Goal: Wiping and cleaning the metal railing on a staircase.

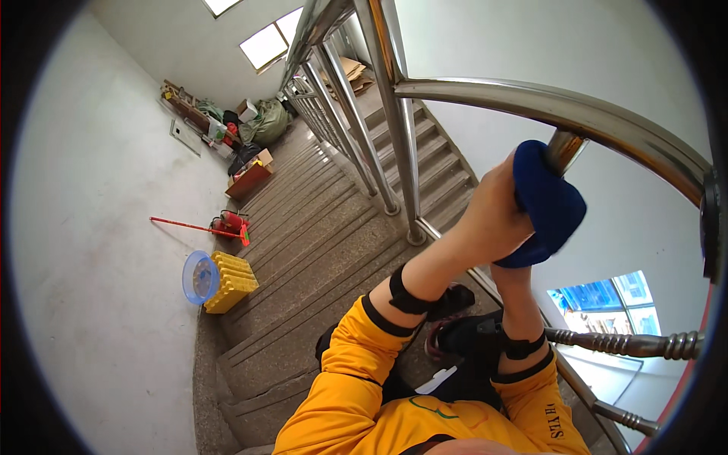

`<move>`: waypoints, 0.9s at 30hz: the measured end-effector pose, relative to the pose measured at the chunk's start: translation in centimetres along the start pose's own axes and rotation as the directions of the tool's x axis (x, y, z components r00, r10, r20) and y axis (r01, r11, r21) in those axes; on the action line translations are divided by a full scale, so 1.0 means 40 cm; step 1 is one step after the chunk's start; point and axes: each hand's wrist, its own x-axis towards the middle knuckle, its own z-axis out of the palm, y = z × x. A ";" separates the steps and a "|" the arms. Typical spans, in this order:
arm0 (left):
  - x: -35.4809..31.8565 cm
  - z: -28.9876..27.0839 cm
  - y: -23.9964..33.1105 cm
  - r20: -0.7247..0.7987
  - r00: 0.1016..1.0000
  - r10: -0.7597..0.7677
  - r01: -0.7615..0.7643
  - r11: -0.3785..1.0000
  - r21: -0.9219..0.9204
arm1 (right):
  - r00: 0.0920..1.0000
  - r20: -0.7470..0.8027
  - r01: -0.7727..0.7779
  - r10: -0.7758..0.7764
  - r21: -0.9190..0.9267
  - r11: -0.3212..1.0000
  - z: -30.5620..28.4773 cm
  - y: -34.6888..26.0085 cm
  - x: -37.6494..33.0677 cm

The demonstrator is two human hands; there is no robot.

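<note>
The blue cloth [547,203] is wrapped around the steel baluster [564,148] just under the handrail [576,112], both our hands [485,216] pressing fingers shut on it, mid-wipe, and we judge sliding downward next needs steady grip.

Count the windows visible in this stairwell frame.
3: one skylight-like window high at the top of the stairs, another cut off by the top edge, and a blue-tinted window at lower right behind the railing. Others may be hidden.
</note>
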 end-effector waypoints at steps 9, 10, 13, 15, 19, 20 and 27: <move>0.011 -0.084 -0.044 0.466 0.869 -0.170 0.301 0.927 -0.223 | 0.884 0.162 -0.451 0.439 0.043 0.892 -0.013 -0.020 0.019; 0.011 -0.089 -0.038 0.461 0.862 -0.209 0.302 0.943 -0.138 | 0.885 0.161 -0.449 0.437 0.046 0.892 -0.006 -0.012 0.012; 0.009 -0.096 -0.024 0.419 0.870 -0.261 0.304 0.952 -0.038 | 0.888 0.126 -0.458 0.443 0.146 0.877 0.001 -0.008 0.010; 0.007 -0.092 -0.010 0.386 0.882 -0.270 0.304 0.952 -0.029 | 0.946 0.320 0.167 -0.055 -0.335 0.927 -0.026 -0.027 0.031; 0.009 -0.075 0.015 0.266 0.939 -0.218 0.265 0.951 -0.156 | 0.939 0.319 0.195 -0.130 -0.179 0.964 -0.042 0.013 -0.006; 0.010 -0.073 0.018 0.254 0.937 -0.238 0.284 0.945 -0.163 | 0.943 0.322 0.128 -0.082 -0.126 0.984 -0.043 0.038 -0.032; 0.009 -0.081 0.012 0.267 0.939 -0.216 0.268 0.947 -0.176 | 0.940 0.338 0.059 -0.035 -0.062 0.996 -0.036 0.060 -0.055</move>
